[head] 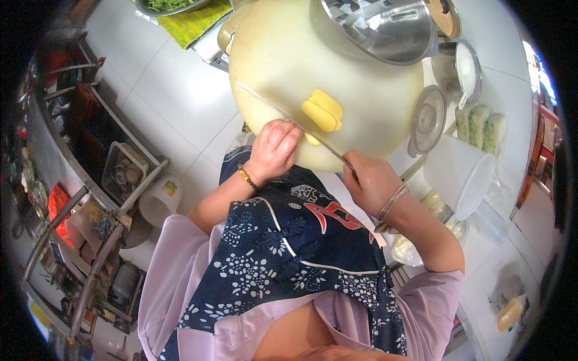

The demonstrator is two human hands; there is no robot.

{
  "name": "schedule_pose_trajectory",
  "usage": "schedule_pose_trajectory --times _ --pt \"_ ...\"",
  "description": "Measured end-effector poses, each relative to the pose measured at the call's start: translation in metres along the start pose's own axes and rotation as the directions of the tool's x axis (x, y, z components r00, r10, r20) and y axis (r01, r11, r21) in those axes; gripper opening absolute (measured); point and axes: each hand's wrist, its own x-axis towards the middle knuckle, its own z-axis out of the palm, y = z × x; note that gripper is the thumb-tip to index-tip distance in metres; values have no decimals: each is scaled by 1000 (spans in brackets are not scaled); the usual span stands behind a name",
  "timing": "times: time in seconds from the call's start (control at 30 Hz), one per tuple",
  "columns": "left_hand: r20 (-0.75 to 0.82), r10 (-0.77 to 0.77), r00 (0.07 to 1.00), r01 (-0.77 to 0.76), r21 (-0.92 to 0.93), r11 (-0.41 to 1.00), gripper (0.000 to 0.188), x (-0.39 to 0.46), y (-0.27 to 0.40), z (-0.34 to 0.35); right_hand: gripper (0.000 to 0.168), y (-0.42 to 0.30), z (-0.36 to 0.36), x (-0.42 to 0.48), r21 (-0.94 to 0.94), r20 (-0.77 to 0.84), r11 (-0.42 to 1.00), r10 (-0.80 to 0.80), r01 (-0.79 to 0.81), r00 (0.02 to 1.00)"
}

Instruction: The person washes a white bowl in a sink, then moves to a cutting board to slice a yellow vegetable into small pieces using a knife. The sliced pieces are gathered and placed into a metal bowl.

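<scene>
On a large round pale cutting board [375,104], my right hand [372,182] is closed around the handle of a kitchen knife [271,104], whose blade runs up and left across the board. My left hand [275,149], fingers curled, presses beside the blade on a piece of yellow food [311,139], partly hidden by the fingers and knife. Beyond the blade lie several yellow slices [323,110] overlapping in a small stack. What exactly the yellow food is, I cannot tell.
A steel pot [397,36] stands at the board's far right. Along the right side are a glass lid [429,119], a steel container of white powder or grains [465,67] and a translucent plastic tub [460,176]. A bowl of shredded greens [169,4] is at the upper left, by a yellow-green towel [194,27].
</scene>
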Motion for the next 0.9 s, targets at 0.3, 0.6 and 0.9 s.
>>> schedule_pose_trajectory --times 0.3,0.6,0.9 --pt "-1 8 1000 -8 -5 1000 41 -1 1 -1 15 -8 10 7 29 45 997 65 -67 997" --pt "43 8 999 -6 -30 1000 39 -2 -3 4 16 -10 36 60 108 -105 994 3 8 994" --pt "60 7 998 -4 -54 999 42 15 1 8 27 13 -8 40 288 -146 958 45 -1 988"
